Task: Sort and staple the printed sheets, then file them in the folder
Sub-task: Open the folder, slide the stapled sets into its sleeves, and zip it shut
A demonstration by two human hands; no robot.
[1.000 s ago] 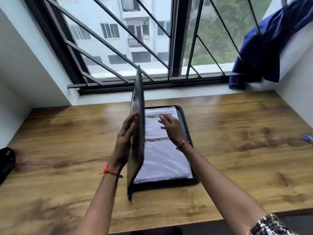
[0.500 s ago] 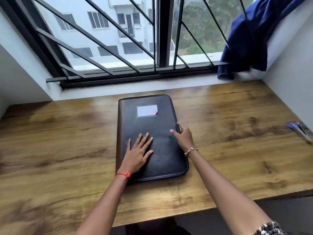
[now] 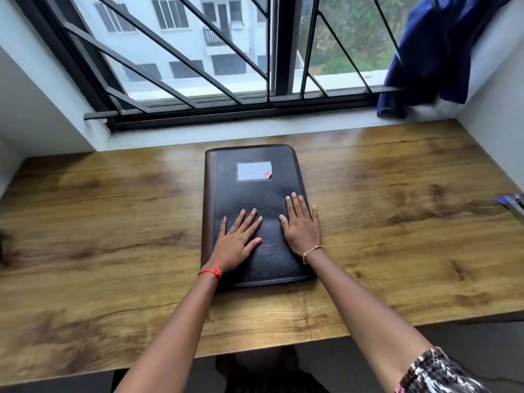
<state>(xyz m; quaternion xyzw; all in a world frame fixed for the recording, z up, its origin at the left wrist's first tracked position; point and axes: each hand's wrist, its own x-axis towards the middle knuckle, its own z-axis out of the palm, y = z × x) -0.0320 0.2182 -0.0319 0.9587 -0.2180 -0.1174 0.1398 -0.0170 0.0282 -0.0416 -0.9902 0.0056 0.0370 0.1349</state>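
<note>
A black zip folder [image 3: 255,188] with a brown spine and a pale label lies closed on the wooden desk [image 3: 113,222], in the middle of the view. My left hand [image 3: 236,241] lies flat on the lower left of its cover, fingers spread. My right hand [image 3: 301,225] lies flat on the cover's right side, its little finger over the folder's right edge. The printed sheets are hidden inside the closed folder.
A blue and silver stapler [image 3: 514,204] shows partly at the desk's right edge. A dark object [image 3: 4,245] sits at the far left edge. Blue cloth [image 3: 431,52] hangs over the window sill at the back right. White walls bound the desk on both sides.
The folder's cover, held upright over the sheets a second ago, has been swung down shut. My right hand moved from the folder's right edge onto the cover, flat.
</note>
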